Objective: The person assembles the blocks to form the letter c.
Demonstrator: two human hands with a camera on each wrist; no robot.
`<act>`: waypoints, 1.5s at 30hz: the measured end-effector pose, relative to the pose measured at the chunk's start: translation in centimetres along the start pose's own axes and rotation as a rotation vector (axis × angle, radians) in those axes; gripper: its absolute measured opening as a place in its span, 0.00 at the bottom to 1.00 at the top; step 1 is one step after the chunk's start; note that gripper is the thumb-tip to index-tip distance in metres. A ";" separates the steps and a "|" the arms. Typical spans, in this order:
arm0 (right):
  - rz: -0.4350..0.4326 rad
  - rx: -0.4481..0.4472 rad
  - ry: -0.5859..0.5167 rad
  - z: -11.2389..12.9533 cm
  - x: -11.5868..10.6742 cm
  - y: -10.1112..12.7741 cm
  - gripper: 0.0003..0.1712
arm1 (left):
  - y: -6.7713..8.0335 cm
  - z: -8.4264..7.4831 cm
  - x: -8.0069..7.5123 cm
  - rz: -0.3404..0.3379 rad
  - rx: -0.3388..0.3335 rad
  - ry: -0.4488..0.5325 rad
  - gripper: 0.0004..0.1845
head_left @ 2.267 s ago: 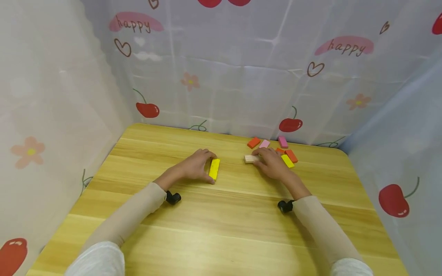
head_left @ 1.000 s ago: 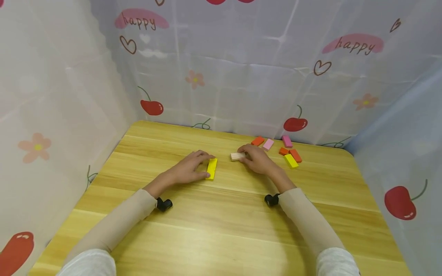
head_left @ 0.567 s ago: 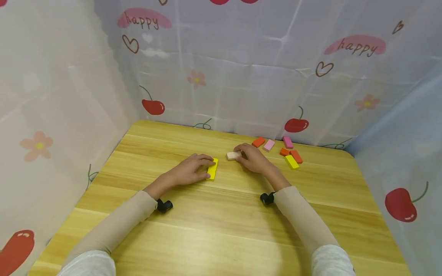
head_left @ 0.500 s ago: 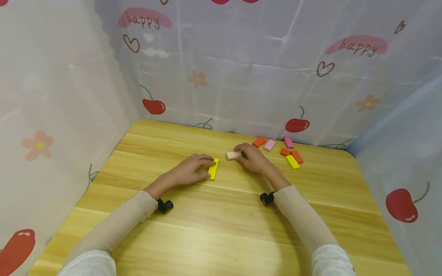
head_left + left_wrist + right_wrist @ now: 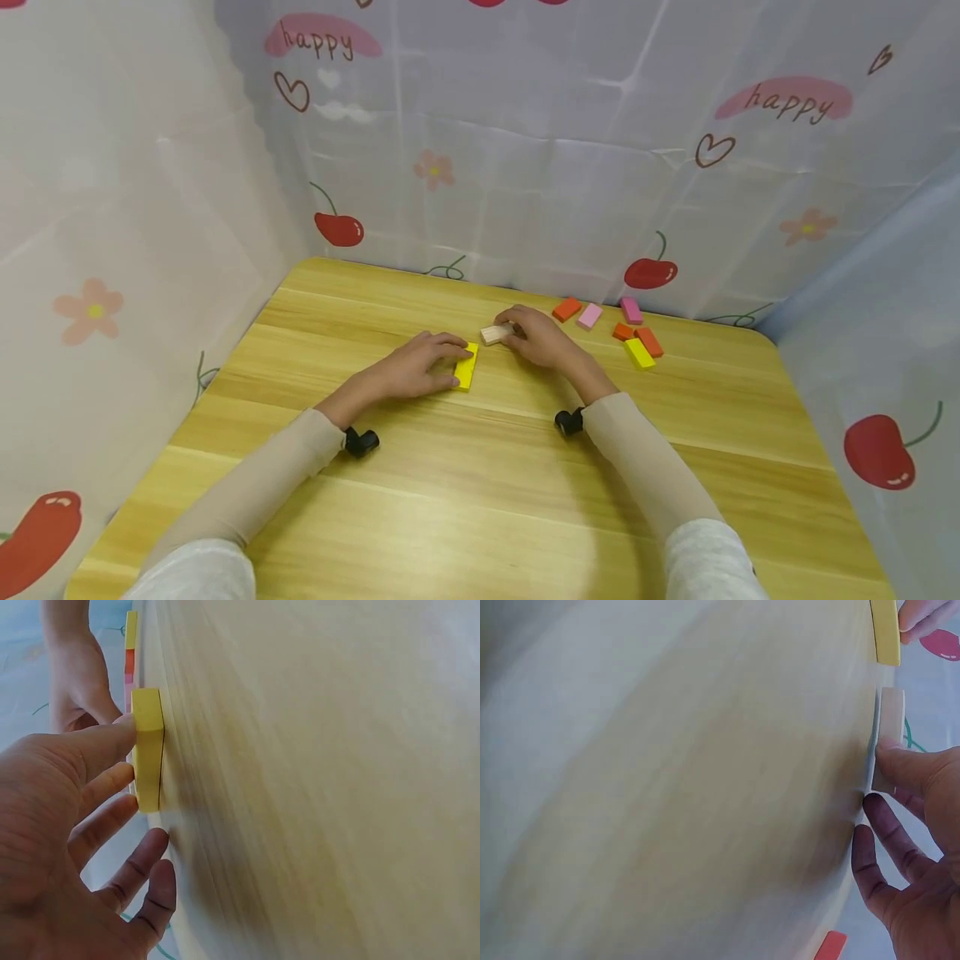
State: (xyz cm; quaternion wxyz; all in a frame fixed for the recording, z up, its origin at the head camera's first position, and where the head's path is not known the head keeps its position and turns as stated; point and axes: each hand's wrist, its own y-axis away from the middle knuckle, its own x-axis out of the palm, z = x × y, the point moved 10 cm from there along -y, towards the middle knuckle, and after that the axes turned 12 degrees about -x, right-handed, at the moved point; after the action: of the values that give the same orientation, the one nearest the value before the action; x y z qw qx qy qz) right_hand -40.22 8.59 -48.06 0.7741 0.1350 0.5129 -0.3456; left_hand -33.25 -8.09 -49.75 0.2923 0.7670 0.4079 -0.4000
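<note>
A flat yellow block lies lengthwise near the middle of the table. My left hand rests its thumb and fingertips on the block's upper face; the other fingers are spread in the left wrist view. Right of it, my right hand pinches a plain wooden block between thumb and fingers. The plain block points toward the far end of the yellow one, with a small gap between them. Its right end is hidden by the hand. I cannot tell whether it touches the table.
At the back right lie two orange-red blocks on the table, a small orange one, a light pink block, a darker pink block and another yellow block. Printed curtains enclose the table.
My right hand has carried the plain wooden block leftward, away from the loose blocks. My left thumb and fingers have shifted from the yellow block's ends onto its top.
</note>
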 end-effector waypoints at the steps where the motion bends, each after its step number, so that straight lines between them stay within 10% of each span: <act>1: 0.005 -0.003 0.003 0.1 0.1 -0.2 0.17 | 0.0 0.0 0.0 0.000 0.000 -0.003 0.29; 45: -0.012 0.007 -0.029 -0.4 0.0 -0.2 0.31 | 0.0 -0.2 -0.2 0.006 -0.011 0.012 0.29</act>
State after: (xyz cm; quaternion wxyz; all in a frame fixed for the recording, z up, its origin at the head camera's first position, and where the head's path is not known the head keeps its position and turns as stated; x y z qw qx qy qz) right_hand -40.63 8.67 -48.21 0.7790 0.1297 0.5012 -0.3538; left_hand -33.20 -8.00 -49.44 0.2952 0.7690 0.4094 -0.3922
